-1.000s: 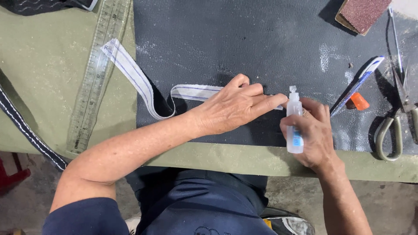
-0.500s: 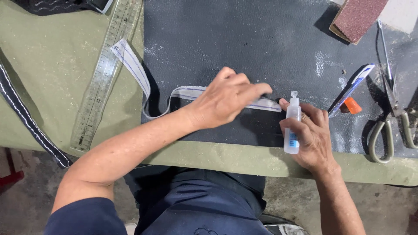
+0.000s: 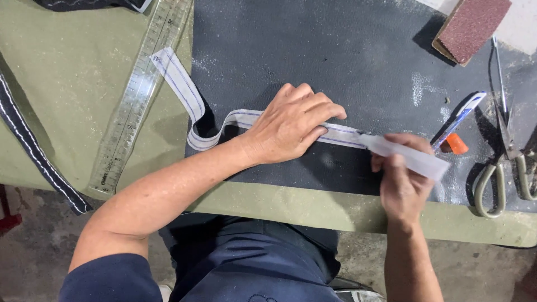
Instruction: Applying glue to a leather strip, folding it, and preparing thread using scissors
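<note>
A white strap with thin blue lines (image 3: 184, 92) runs from beside the ruler, loops, and lies flat on a dark textured mat (image 3: 313, 56). My left hand (image 3: 293, 123) presses the strap flat against the mat, fingers spread over it. My right hand (image 3: 404, 182) grips a small white bottle (image 3: 411, 157), tilted almost flat, its tip touching the strap just right of my left fingertips. The bottle is blurred by motion.
A clear ruler (image 3: 140, 95) lies diagonally on the olive cloth at left. A black strap with white stitching (image 3: 33, 151) hangs off the left edge. A sanding block (image 3: 470, 25), a white utility knife (image 3: 458, 120), an orange cap (image 3: 457, 144) and scissors (image 3: 506, 151) sit at right.
The bottle stood upright in my right hand; it is now tipped over with its nozzle at the strap. My left hand has shifted slightly along the strap.
</note>
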